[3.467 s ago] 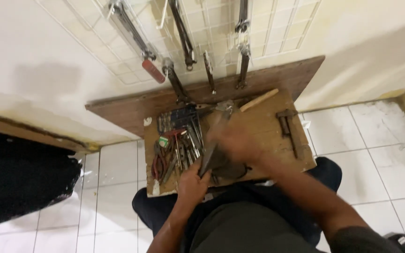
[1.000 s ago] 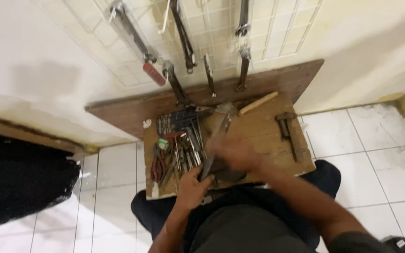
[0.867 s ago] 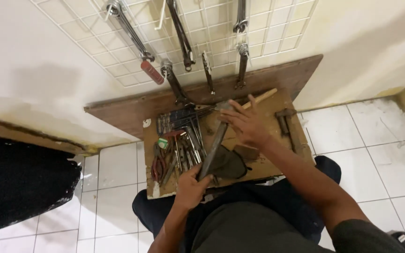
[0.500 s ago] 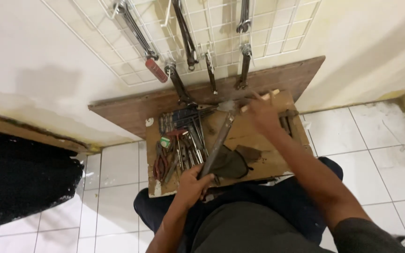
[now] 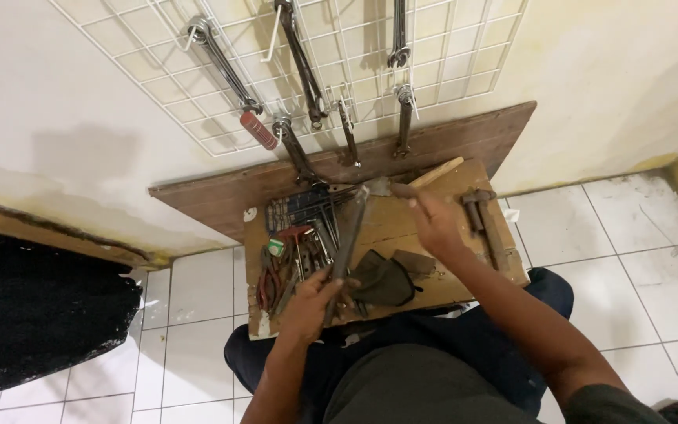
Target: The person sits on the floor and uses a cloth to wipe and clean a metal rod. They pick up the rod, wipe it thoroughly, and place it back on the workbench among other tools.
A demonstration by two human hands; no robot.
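Observation:
My left hand point(image 5: 313, 301) grips the lower end of a long grey metal wrench point(image 5: 346, 239) that slants up across a wooden board point(image 5: 390, 228) on my lap. My right hand point(image 5: 434, 222) reaches over the far right part of the board and holds the wooden handle of a hammer point(image 5: 434, 174) near the wrench's upper end. A dark olive cloth point(image 5: 384, 278) lies on the board just right of my left hand. Several small hand tools point(image 5: 298, 243), including red-handled pliers point(image 5: 267, 281), lie in a pile left of the wrench.
A white wire grid point(image 5: 308, 71) on the wall carries several hanging wrenches and a red-handled tool point(image 5: 256, 129). A darker wooden plank point(image 5: 464, 137) lies behind the board. A rusty clamp point(image 5: 482, 216) rests at the board's right. White floor tiles surround; black fabric point(image 5: 41, 314) at left.
My right hand left the wrench near my left hand, moved up and right across the board, and now holds the hammer handle at the far edge. The left hand kept its hold.

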